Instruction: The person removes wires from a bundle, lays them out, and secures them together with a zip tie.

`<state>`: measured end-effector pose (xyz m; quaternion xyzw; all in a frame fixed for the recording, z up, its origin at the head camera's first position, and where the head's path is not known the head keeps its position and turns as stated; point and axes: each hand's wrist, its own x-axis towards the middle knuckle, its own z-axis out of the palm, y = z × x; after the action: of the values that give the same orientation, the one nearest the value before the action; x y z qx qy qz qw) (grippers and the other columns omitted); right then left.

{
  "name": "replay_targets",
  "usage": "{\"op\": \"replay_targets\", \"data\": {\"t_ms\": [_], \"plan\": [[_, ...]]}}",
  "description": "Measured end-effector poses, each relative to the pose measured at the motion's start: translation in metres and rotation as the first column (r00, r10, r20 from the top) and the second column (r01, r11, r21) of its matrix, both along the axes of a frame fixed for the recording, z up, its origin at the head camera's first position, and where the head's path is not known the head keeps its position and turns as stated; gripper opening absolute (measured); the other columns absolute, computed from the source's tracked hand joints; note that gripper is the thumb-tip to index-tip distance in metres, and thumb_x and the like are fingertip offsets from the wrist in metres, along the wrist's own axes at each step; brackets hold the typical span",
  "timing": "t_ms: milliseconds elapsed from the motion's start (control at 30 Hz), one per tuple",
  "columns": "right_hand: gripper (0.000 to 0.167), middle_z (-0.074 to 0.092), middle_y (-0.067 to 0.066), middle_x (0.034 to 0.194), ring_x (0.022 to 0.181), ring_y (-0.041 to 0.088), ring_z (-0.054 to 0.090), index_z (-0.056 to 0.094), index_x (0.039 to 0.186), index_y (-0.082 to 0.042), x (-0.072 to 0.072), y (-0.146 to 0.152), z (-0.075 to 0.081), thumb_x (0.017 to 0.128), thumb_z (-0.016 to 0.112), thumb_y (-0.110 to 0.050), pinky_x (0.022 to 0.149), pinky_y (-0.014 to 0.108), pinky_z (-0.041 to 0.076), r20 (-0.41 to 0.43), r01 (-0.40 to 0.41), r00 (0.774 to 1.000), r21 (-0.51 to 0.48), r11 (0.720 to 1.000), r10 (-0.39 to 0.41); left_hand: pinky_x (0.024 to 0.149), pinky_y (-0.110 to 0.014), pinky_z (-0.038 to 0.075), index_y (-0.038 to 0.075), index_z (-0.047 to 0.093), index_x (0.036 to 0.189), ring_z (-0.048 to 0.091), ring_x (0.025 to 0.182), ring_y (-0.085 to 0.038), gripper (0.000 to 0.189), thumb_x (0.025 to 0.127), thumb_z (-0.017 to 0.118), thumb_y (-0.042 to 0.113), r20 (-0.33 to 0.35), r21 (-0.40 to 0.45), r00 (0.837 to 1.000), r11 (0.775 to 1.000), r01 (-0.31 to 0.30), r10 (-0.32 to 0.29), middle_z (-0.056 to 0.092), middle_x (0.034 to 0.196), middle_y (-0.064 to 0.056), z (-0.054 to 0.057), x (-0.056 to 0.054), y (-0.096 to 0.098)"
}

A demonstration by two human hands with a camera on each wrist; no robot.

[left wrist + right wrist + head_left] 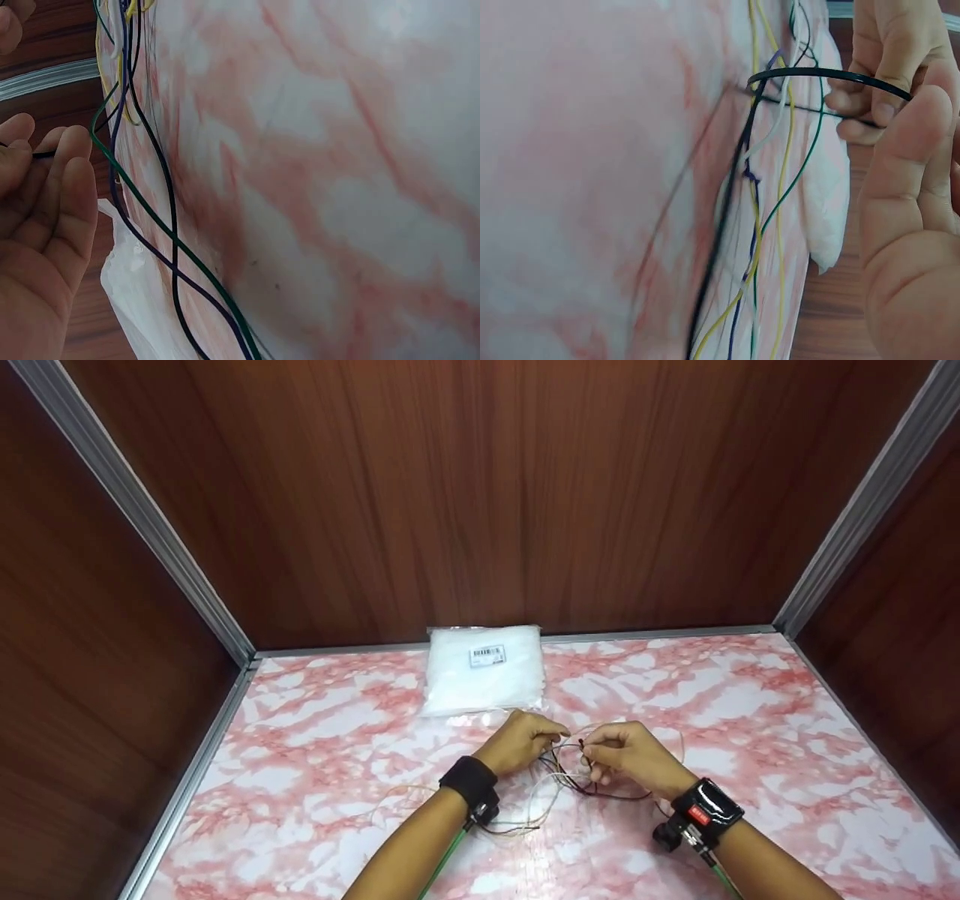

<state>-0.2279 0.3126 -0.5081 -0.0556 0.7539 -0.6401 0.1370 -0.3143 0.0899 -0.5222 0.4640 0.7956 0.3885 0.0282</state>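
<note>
My left hand (525,739) pinches a thin black wire (43,154) between thumb and fingers. Facing it a short way to the right, my right hand (626,754) pinches black wire (832,73) at its fingertips, and that wire arcs back into a loose bundle. Between and below the hands hang more thin wires: green (142,199), purple (114,172), yellow (781,195) and white (769,135). A small knot (751,176) shows in a purple wire in the right wrist view.
Behind the hands lies a clear plastic bag (484,682) with white contents and a barcode label (487,656). Loose wire ends (517,829) spread over the pink-and-white marbled table (322,780). Dark wood-grain panels (495,495) with metal edging enclose the back and sides.
</note>
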Motion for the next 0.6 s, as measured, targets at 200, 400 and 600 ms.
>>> {"op": "replay_targets", "data": {"t_ms": [200, 400, 600], "plan": [[0.04, 0.067, 0.031, 0.106, 0.07, 0.016, 0.07, 0.06, 0.117, 0.009, -0.002, -0.009, 0.001, 0.09, 0.068, -0.02, 0.067, 0.036, 0.061, 0.02, -0.007, 1.0, -0.016, 1.0, 0.008, 0.087, -0.015, 0.051, 0.01, 0.074, 0.111, 0.073, 0.094, -0.018, 0.027, 0.091, 0.059, 0.0, -0.013, 0.004, 1.0, 1.0, 0.024, -0.024, 0.076, 0.103, -0.009, -0.002, 0.002, 0.002], [0.039, 0.068, 0.029, 0.106, 0.068, 0.014, 0.07, 0.059, 0.117, 0.012, -0.002, -0.011, 0.0, 0.092, 0.066, -0.016, 0.065, 0.034, 0.06, -0.007, -0.008, 1.0, -0.026, 1.0, 0.008, 0.087, -0.014, 0.051, 0.012, 0.075, 0.112, 0.073, 0.094, -0.018, 0.03, 0.091, 0.058, -0.002, -0.062, 0.0, 0.997, 0.999, 0.036, -0.036, 0.076, 0.103, -0.008, 0.001, 0.002, 0.001], [0.038, 0.066, 0.033, 0.099, 0.067, 0.015, 0.068, 0.06, 0.115, 0.012, -0.001, -0.014, -0.001, 0.092, 0.066, -0.017, 0.062, 0.03, 0.059, -0.019, -0.018, 1.0, -0.049, 0.999, 0.017, 0.086, -0.012, 0.051, 0.012, 0.075, 0.112, 0.073, 0.093, -0.014, 0.029, 0.092, 0.058, -0.001, -0.061, 0.0, 0.998, 1.0, 0.031, -0.031, 0.077, 0.103, -0.007, 0.001, 0.003, -0.001]]}}
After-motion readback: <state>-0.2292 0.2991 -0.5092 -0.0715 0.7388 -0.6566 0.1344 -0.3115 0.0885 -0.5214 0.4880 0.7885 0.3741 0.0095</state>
